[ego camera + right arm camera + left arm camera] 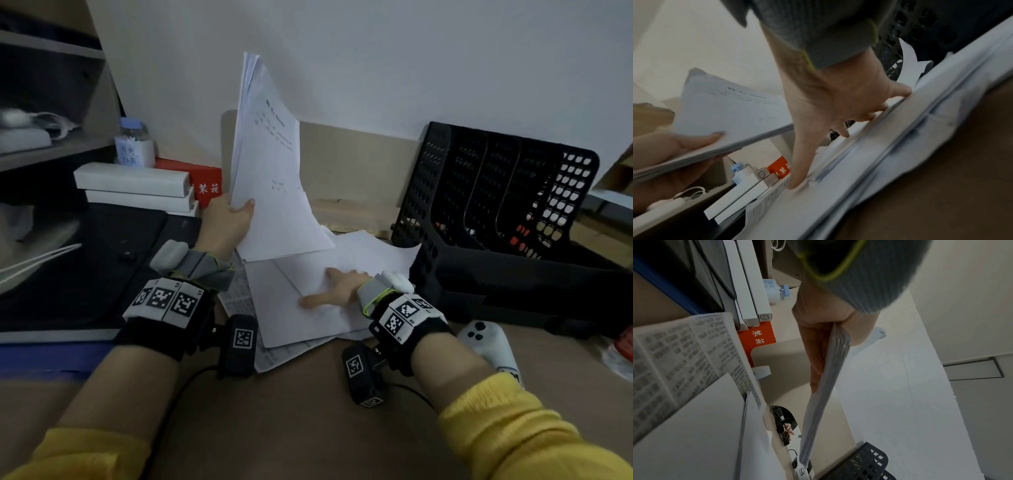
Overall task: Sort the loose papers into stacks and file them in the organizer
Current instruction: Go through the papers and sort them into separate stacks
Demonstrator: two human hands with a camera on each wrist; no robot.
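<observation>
Two hands, left hand point(227, 219) clamping one raised sheaf point(270, 164), right hand point(334, 289) spread flat on loose papers point(301, 322), one black organizer point(496, 205).

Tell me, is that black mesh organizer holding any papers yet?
Seemingly empty: the black mesh plastic organizer shows bare slots, though their bottoms are partly hidden. White paper stack sits in the left hand.

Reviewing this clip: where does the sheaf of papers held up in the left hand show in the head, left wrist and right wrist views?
Head: the held sheaf of papers stands upright at centre, pinched at its lower edge by the left hand.
Left wrist: seen edge-on, running down from the hand at centre.
Right wrist: at left, tilted, thumb on top.
Shared landmark: the red box with white characters.
</observation>
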